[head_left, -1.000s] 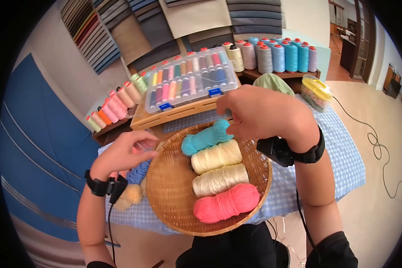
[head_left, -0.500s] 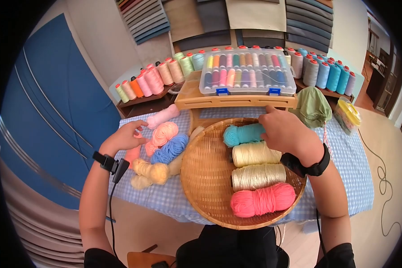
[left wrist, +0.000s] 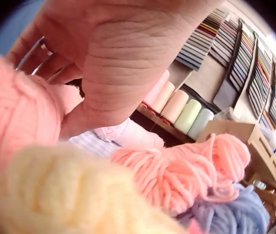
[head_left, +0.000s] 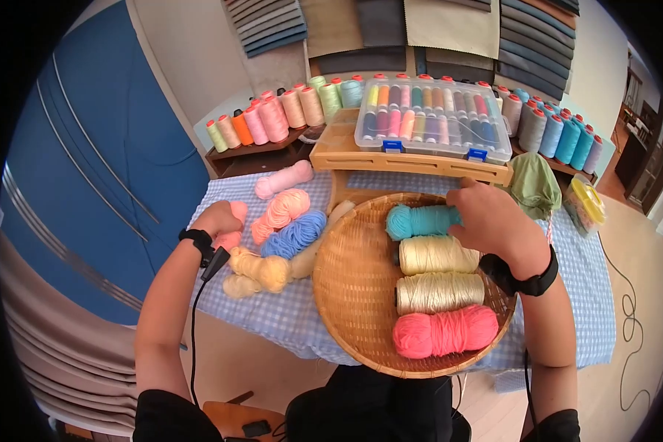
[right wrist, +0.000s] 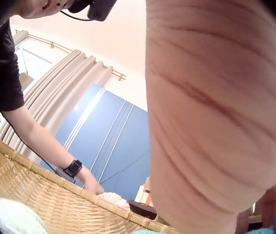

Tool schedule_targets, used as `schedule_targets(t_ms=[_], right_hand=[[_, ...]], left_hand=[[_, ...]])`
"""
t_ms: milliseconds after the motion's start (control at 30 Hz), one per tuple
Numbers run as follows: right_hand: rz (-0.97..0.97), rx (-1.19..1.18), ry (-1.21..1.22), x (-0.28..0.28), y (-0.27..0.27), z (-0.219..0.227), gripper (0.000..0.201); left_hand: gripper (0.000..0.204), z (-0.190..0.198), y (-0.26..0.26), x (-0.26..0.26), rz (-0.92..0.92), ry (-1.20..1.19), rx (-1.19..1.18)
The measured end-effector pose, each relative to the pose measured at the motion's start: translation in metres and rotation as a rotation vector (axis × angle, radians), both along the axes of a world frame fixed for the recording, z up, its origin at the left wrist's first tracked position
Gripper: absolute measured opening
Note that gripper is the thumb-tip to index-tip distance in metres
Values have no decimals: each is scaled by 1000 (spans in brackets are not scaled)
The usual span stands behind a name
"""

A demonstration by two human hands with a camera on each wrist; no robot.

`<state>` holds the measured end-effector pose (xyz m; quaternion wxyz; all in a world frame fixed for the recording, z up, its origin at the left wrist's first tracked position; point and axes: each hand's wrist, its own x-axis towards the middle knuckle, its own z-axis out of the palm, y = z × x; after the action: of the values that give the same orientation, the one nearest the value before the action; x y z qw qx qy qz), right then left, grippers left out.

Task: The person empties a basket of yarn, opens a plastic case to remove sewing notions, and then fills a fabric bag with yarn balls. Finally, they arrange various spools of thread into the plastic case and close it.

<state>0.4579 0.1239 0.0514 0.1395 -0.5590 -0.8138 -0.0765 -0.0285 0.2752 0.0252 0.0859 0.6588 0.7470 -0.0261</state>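
At the left of the table my left hand [head_left: 217,219] grips a salmon-pink yarn skein [left wrist: 18,114], thumb on its near side and fingers behind it. A second peach-pink skein [head_left: 281,216], a blue skein [head_left: 295,234] and a pale yellow skein [head_left: 259,269] lie beside it. My right hand [head_left: 497,221] holds the right end of a turquoise skein [head_left: 418,222] at the top of the round woven basket [head_left: 350,295]; its fingertips are partly hidden. Below that skein lie a cream yarn roll [head_left: 438,255], a shinier cream roll [head_left: 440,292] and a coral-pink skein [head_left: 446,331].
Behind the basket, a clear case of thread spools [head_left: 435,118] sits on a wooden stand [head_left: 405,163]. Thread cones [head_left: 272,118] line shelves on both sides. A green cloth bundle [head_left: 534,184] and a yellow-lidded tub [head_left: 584,205] stand at the right. A light pink skein [head_left: 283,179] lies at the back left.
The left hand has moved from beside the basket out to the left and taken hold of the salmon-pink skein. The right hand has lowered onto the turquoise skein. The head view has turned left.
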Motion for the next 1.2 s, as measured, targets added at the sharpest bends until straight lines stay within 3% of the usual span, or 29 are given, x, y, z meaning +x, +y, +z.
schedule_targets(t_ms=[100,167,300,367,400,467,567,700,833,900,1100,1167,1200], right_hand=[[5,-61,3,6,-3,5,24],[49,8,32,10,-5,5,25],[86,55,70,17,-7,9,26],[104,14,86,19,-7,14,25],[95,10,88,19,-8,20,25],[57,-97,104,19,-10,32,26],[89,-82,174,29,-12,40,36],[63,-47,234,45,-23,60,33],[6,9,300,68,-33,72,34],[6,10,291,77,-38,76,38],[-8,56,290,84,-39,77,42],[-22,58,293,82,-41,74,42],[-17,65,304,81,-41,73,41]], left_hand=[[46,18,-1,-6,71,-51,118],[45,42,-5,-11,6,64,259],[49,108,-66,36,-188,-58,544],[53,131,-92,65,-313,-292,460],[53,135,-105,83,-322,-293,454],[57,134,-129,119,-487,-741,260],[74,115,-149,170,-670,-888,78],[77,84,-145,246,-779,-1118,-247],[70,68,-143,315,-739,-1162,-381],[73,67,-144,342,-665,-1045,-414],[80,51,-149,380,-699,-934,-432],[77,54,-151,383,-712,-569,-349],[77,48,-147,383,-716,-565,-350]])
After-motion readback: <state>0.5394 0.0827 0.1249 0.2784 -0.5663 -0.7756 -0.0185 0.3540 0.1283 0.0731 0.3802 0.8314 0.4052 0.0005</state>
